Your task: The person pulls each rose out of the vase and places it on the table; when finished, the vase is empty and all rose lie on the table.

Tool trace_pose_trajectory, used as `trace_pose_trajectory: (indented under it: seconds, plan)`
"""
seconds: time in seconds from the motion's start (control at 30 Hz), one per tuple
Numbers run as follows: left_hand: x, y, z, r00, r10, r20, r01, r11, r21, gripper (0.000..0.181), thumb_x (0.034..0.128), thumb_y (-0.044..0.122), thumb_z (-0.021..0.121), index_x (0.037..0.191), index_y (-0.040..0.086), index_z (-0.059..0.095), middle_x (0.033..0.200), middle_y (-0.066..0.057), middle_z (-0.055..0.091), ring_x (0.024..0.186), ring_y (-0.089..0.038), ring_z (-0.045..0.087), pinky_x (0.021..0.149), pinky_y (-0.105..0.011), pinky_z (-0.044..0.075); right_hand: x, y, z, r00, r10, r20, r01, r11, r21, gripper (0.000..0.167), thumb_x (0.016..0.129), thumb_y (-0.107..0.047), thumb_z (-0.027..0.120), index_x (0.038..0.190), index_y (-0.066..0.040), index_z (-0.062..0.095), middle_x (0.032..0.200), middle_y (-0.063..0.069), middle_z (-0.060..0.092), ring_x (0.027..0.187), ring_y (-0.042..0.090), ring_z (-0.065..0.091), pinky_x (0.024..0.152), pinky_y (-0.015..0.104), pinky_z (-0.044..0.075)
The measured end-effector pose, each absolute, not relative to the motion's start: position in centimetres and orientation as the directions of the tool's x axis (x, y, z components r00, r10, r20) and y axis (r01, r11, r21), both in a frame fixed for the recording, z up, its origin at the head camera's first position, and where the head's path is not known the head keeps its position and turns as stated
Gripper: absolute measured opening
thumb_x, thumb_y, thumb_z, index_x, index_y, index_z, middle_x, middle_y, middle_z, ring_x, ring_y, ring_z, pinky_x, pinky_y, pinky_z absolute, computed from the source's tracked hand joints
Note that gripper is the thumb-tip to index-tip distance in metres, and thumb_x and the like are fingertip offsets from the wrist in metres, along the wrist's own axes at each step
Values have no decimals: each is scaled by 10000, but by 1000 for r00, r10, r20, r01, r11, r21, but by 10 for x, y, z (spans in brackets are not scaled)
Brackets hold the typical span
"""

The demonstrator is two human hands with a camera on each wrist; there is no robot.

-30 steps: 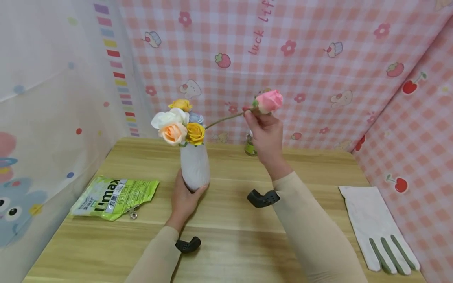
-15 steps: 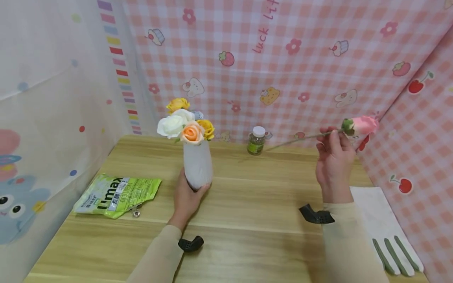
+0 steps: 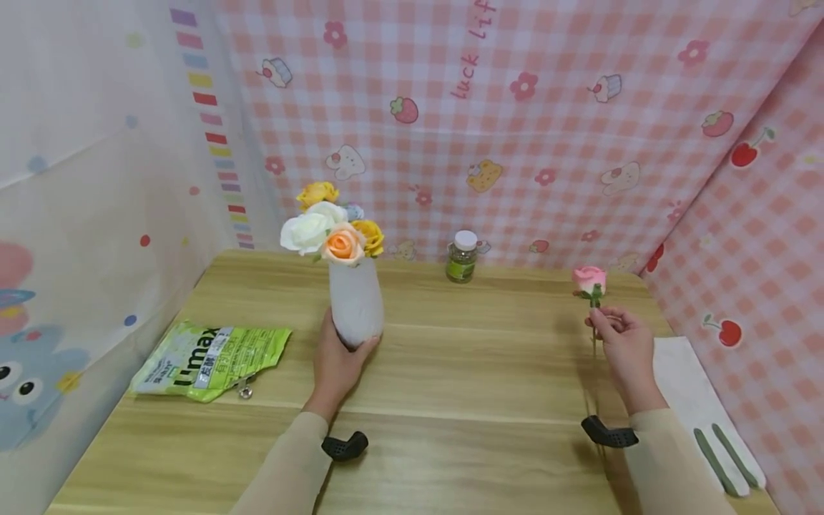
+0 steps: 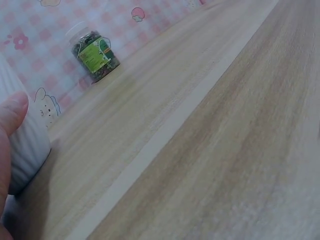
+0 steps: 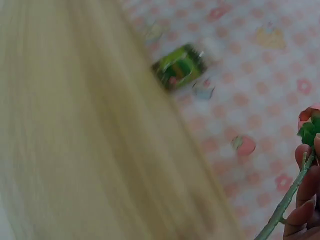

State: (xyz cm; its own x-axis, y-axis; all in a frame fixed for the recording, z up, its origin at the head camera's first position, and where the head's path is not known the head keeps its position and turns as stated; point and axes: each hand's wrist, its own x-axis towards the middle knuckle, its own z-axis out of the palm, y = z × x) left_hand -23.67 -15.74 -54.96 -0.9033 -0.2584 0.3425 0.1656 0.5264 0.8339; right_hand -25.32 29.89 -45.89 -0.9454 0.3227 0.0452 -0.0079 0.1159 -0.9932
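A ribbed white vase (image 3: 356,300) stands on the table, holding several artificial roses: white, peach, yellow and a bluish one partly hidden. Low around the vase, my left hand (image 3: 340,368) grips its base; the left wrist view shows the thumb (image 4: 15,110) against its side. At the right, my right hand (image 3: 623,347) pinches a pink artificial rose (image 3: 590,281) by the stem just below the bloom. The rose points up, its long stem hanging down past the wrist. In the right wrist view, the green stem (image 5: 282,207) runs along the curled fingers (image 5: 310,195).
A small lidded jar (image 3: 461,257) with a green label stands at the back by the checked cloth. On the left lies a green and white pouch (image 3: 212,359) with a metal clip. A white glove (image 3: 695,400) lies at the right edge, partly behind the right arm.
My right hand has drawn the pink rose away from the vase to the right, then lowered it and turned it upright. The left hand stays on the vase.
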Motion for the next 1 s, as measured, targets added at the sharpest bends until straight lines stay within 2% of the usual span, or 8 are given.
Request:
trace_pose_trajectory:
  seconds: [0.1, 0.2, 0.37, 0.5, 0.63, 1.0]
  plan:
    - [-237, -158, -551, -899, -264, 350, 163, 539, 826, 965, 760, 450, 791, 1498, 139, 254, 1369, -123, 474, 1227, -272, 479, 997, -461, 382, -259, 311, -472, -960, 272, 68, 31, 344, -938, 291, 921, -261, 657, 1059, -8, 617, 815, -129, 678, 761, 28, 591, 634, 172, 458]
    - [-237, -158, -551, -897, -258, 360, 174, 542, 822, 967, 760, 444, 795, 1499, 134, 254, 1372, -133, 473, 1232, -282, 476, 1001, -471, 377, -262, 321, -484, -976, 206, 70, 44, 503, -863, 328, 936, -278, 640, 1108, 1, 613, 876, -97, 639, 788, 17, 559, 640, 166, 457]
    - [-238, -159, -551, -898, -259, 355, 176, 530, 830, 981, 766, 459, 780, 1512, 136, 231, 1396, -135, 452, 1254, -282, 457, 1015, -470, 366, -267, 330, -506, -987, 157, 34, 64, 578, -813, 350, 936, -282, 643, 1135, 5, 652, 947, 42, 656, 749, 40, 552, 602, 209, 486]
    - [-240, -159, -550, -899, -258, 354, 175, 530, 830, 984, 765, 459, 781, 1512, 130, 233, 1405, -134, 445, 1262, -278, 449, 1022, -466, 360, -269, 334, -520, -984, 176, 37, 82, 620, -780, 354, 925, -295, 656, 1133, -10, 681, 991, 94, 689, 778, 19, 550, 628, 185, 469]
    - [-238, -160, -552, -896, -259, 361, 180, 532, 828, 974, 763, 444, 789, 1509, 133, 245, 1399, -128, 454, 1260, -269, 452, 1023, -461, 360, -270, 335, -526, -981, 186, 58, 80, 656, -750, 331, 916, -289, 668, 1110, -21, 697, 979, 105, 701, 798, 14, 545, 657, 159, 433]
    - [-238, -159, -549, -893, -260, 367, 186, 531, 827, 982, 753, 442, 800, 1504, 125, 252, 1391, -143, 459, 1257, -295, 457, 1016, -487, 362, -269, 336, -525, -982, 183, 55, 83, 669, -738, 374, 909, -353, 666, 1116, -43, 698, 1036, 126, 675, 831, 94, 556, 655, 167, 433]
